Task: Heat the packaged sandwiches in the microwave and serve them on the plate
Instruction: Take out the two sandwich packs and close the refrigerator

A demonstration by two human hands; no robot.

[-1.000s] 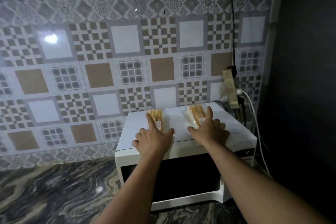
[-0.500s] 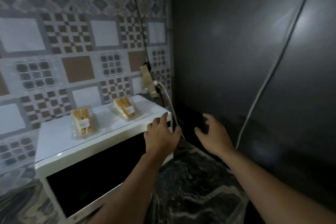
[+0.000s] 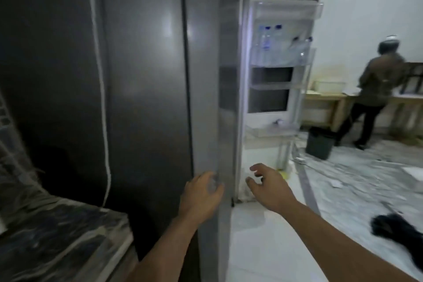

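Both hands empty. My left hand is spread open, fingers curled loosely at the near edge of the tall dark grey metal refrigerator, seemingly touching it; motion blur keeps me from being sure. My right hand is open too, fingers apart, held in the air just right of that edge and reaching toward the gap where the open refrigerator door stands ahead of both hands. White inner door shelves show above and beyond the right hand, with clear plastic blue-capped bottles on the upper one. A white cable runs down the dark side panel, well left of the left hand. The dark marbled stone worktop sits low, left of the left forearm. Far right of the right hand, a second person stands at a pale wooden bench, back turned. Task things: packaged sandwiches, microwave and plate are all out of view; I cannot tell where they are or how the packs look. Judged progress: nothing here shows heating or serving done; I read this as an early stage, at the refrigerator. Heating and plating both appear left to do.
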